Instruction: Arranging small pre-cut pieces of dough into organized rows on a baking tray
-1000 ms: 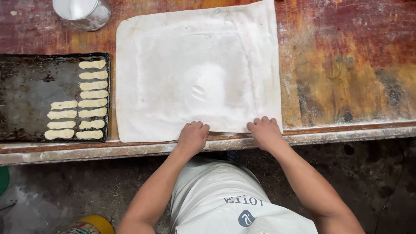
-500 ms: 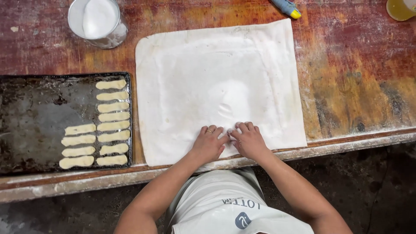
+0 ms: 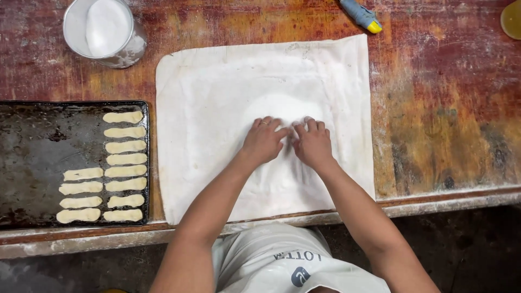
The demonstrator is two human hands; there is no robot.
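Left hand point(image 3: 264, 140) and right hand point(image 3: 312, 144) — fingers spread, palms flat, side by side — pressing the floured white cloth point(image 3: 217, 108) smooth against the table point(image 3: 445, 108).

1 head view, looking straight down, close over table point(image 3: 445, 108)

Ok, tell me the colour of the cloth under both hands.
The cloth is white, lightly dusted and stained, clearest in the head view.

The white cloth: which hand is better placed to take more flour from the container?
Probably the left hand. Both hands lie flat on the white cloth, but the container of white powder stands at the far left of the table, so the right hand would have to cross over.
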